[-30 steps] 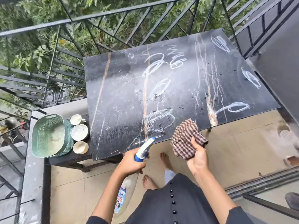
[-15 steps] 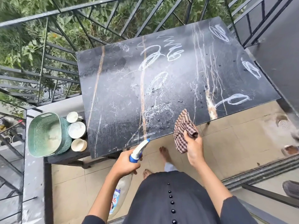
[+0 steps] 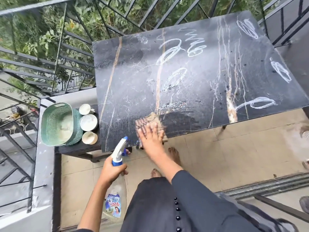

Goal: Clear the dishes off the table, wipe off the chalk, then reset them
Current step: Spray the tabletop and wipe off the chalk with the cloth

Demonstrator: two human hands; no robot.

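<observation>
Counter (image 3: 192, 91): black marble; chalk loops (image 3: 170, 52) from 12 to 3 o'clock, unwiped.
Right hand (image 3: 150, 133): grip flat, pressing checked cloth (image 3: 147, 121) at 6 o'clock edge.
Left hand (image 3: 112, 171): grip clenched on spray bottle (image 3: 117, 164).
Dishes (image 3: 88, 122): cleared, 9 o'clock, beside green basket (image 3: 56, 124).
Risk: cloth overhangs edge, may slip off; wet chalk may smear.
Unclear: cloth and fingers motion-blurred; bottle label illegible.

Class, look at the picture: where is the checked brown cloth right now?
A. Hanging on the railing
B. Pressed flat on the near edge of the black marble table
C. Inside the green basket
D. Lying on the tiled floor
B: the right hand presses the checked brown cloth flat on the black marble table near its front edge.
</observation>
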